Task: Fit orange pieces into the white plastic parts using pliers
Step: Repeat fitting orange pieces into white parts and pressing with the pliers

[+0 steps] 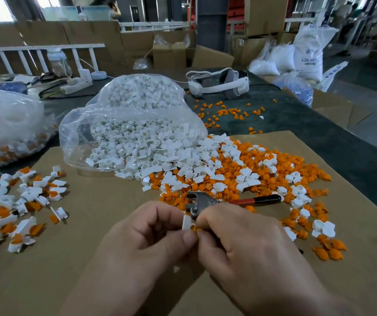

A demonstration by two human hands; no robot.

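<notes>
While both hands are meeting at centre | left hand [151,233] pinching small white plastic part [187,222] steady | right hand [240,238] closing fingertips on ridged orange plug [196,229] — aligning it | red-handled steel pliers [208,202] lying just behind — in reach for pressing.

Orange piece [197,229] mostly behind fingertips [188,238]

I am in a factory workshop or warehouse: stacked brown cardboard boxes [169,53] line the far edge of my dark worktable [297,119], white printed resin sacks [308,53] sit beyond its right corner, and a clear plastic bag of bulk white moulded parts [135,124] spills across my flat cardboard sheet [105,213].
</notes>
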